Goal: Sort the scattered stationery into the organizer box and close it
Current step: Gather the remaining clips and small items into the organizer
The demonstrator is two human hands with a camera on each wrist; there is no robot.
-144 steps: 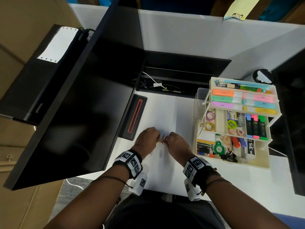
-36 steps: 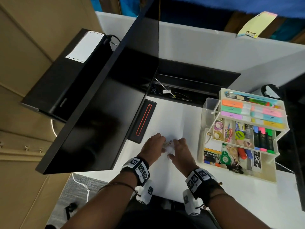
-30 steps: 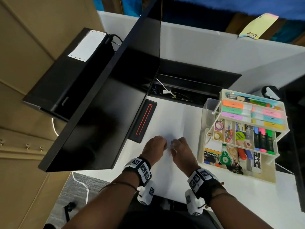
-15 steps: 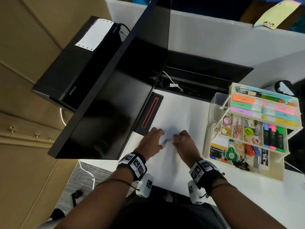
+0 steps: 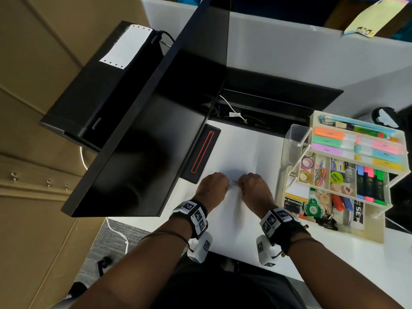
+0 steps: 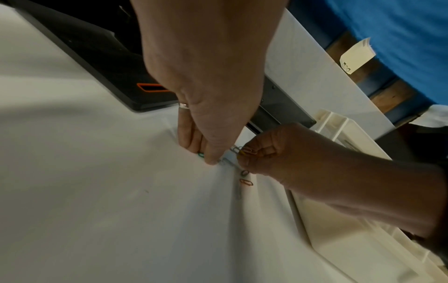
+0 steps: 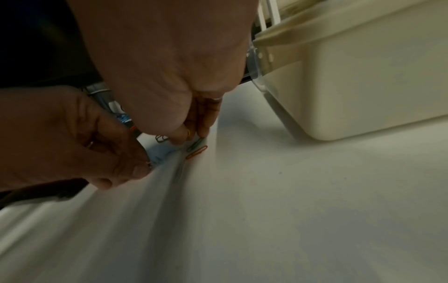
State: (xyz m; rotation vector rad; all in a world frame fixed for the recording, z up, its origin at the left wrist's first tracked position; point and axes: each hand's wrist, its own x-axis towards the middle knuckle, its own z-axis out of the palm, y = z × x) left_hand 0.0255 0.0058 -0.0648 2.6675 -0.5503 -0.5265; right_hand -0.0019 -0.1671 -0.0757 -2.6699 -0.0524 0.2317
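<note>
White table, cream tiered plastic organizer box standing open on my right. My left hand is curled, thumb and fingertip pinching a silver paper clip down on the table. My right hand is curled round a small bunch of clips. Loose orange wire paper clip and a dark one lie flat just under my right fingertips, long axes running away from me. Right hand is nearer, and nearer the box.
</note>
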